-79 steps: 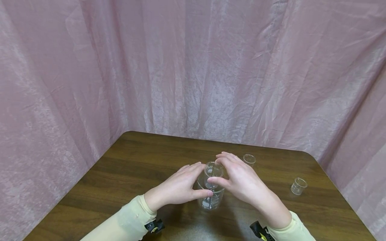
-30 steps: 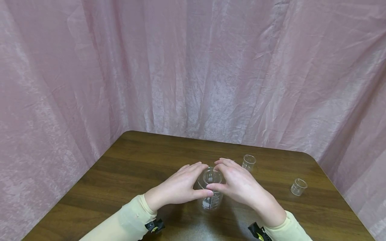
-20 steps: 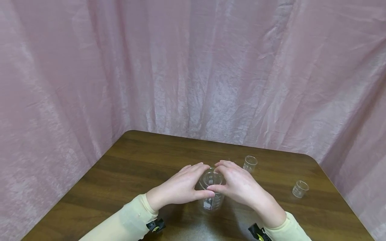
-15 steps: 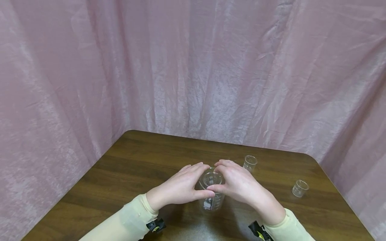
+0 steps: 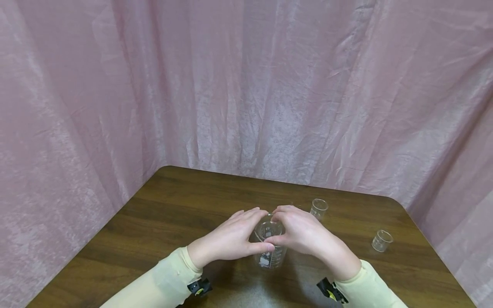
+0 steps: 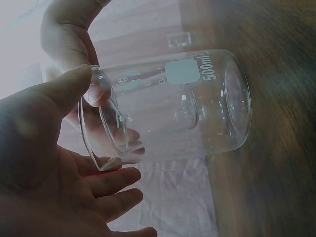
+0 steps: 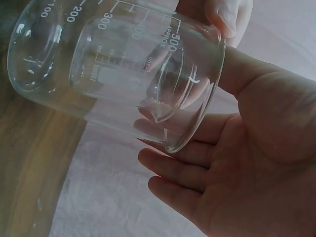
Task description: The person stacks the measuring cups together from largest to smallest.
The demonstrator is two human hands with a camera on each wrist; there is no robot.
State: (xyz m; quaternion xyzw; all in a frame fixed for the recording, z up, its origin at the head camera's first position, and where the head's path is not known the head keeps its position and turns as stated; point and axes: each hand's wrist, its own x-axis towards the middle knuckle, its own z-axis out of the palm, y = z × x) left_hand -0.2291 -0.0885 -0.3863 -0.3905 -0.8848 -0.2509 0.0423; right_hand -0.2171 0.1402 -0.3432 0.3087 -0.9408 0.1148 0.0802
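Observation:
A large glass beaker (image 5: 269, 262) marked 500 ml stands upright on the wooden table. My left hand (image 5: 231, 237) grips it at the rim, thumb on the near side and fingers round the far side. Inside it is a smaller glass beaker (image 6: 190, 106), its base above the large one's bottom in the left wrist view. My right hand (image 5: 302, 233) pinches this smaller beaker near its rim, thumb and fingertips reaching inside the large beaker's mouth. The right wrist view shows the remaining right fingers outside the large beaker.
Two small glass beakers stand to the right: one (image 5: 319, 208) behind my right hand and one (image 5: 382, 241) nearer the table's right edge. The brown table (image 5: 185, 205) reaches back to a pink curtain (image 5: 246, 107).
My right hand has moved down, and the smaller beaker has sunk deeper into the large one. My left hand has kept its grip on the large beaker with almost no movement.

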